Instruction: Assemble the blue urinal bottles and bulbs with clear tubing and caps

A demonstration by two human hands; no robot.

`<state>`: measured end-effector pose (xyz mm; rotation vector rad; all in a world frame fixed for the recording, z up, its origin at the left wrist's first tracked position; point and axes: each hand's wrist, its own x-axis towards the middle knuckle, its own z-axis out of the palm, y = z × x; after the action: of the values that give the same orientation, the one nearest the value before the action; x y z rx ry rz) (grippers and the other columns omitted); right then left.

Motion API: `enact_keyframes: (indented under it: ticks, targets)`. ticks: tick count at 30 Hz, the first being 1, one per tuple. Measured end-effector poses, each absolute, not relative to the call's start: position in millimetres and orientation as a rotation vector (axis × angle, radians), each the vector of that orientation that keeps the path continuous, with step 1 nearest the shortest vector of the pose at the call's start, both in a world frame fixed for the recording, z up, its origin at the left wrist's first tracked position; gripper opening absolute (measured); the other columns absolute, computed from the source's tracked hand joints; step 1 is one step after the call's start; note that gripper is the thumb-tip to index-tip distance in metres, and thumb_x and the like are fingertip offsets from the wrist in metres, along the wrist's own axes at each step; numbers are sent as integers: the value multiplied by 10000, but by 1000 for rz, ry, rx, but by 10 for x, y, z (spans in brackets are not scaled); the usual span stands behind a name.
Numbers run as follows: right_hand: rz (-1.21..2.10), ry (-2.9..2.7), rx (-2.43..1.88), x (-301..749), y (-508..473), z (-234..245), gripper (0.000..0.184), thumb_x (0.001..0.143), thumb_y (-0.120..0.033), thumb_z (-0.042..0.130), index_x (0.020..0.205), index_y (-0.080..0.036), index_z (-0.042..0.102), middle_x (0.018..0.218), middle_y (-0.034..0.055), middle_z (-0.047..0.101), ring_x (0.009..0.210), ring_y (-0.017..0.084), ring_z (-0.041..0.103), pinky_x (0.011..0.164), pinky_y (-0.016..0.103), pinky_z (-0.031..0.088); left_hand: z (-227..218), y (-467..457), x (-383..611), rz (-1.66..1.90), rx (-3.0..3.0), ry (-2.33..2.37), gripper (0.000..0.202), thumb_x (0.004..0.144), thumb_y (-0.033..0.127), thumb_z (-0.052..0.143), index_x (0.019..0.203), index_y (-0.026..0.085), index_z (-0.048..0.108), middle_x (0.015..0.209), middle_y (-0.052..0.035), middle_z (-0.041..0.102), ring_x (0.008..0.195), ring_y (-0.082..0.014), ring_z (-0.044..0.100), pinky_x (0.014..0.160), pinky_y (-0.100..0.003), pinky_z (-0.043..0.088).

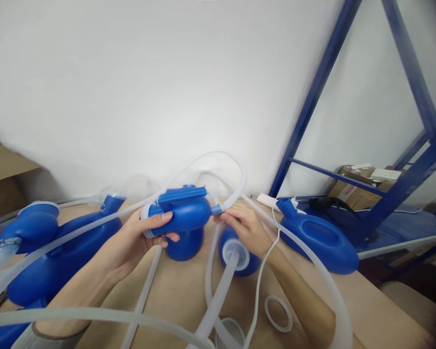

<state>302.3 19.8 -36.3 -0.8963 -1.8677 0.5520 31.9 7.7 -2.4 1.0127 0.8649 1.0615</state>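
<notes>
My left hand (148, 232) is wrapped round a blue plastic urinal funnel (192, 213) with a white rim, held nearly level above the table. Its narrow outlet (215, 210) points right, toward my right hand (241, 225). The fingers of that hand pinch the end of a translucent white tube (236, 194) against the outlet, where a small metallic ring shows. Whether the tube sits over the outlet is hidden by the fingertips. The tube loops up and back behind the funnel. Below it stands another blue vessel (185, 245), partly hidden.
Blue urinal bottles lie at the left (69, 259) and right (319, 242). A blue piece with a ribbed tube (218, 305) is below my right hand. Near the front lies a white ring (278, 313). A power strip (267, 199) and a blue rack (312, 102) stand behind, right.
</notes>
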Motion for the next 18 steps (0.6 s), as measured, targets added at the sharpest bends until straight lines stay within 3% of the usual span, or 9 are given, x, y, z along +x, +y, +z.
enact_keyframes:
  ticks: [7,11,18]
  targets:
    - [506,-1848,-880,2988,207,-377,292,1049,-323,575,899,-205,796,889,64,815,840,207,764,795,322,622,-26,58,327,1058,1026,887,542,697,374,968,1127,167,712,816,-31,784,683,-166,735,535,-175,558]
    - [511,-1824,-885,2972,218,-403,305,1045,-347,583,865,-211,788,857,58,817,807,206,766,775,323,624,-55,81,322,1072,1008,881,581,652,366,991,1132,178,723,812,-38,788,659,-172,734,507,-177,556]
    - [457,-1830,-888,2969,222,-420,296,1040,-307,585,835,-211,775,815,47,811,758,191,758,747,303,606,-69,97,329,1074,999,883,501,617,391,1014,989,182,750,789,-55,783,646,-178,732,492,-177,564]
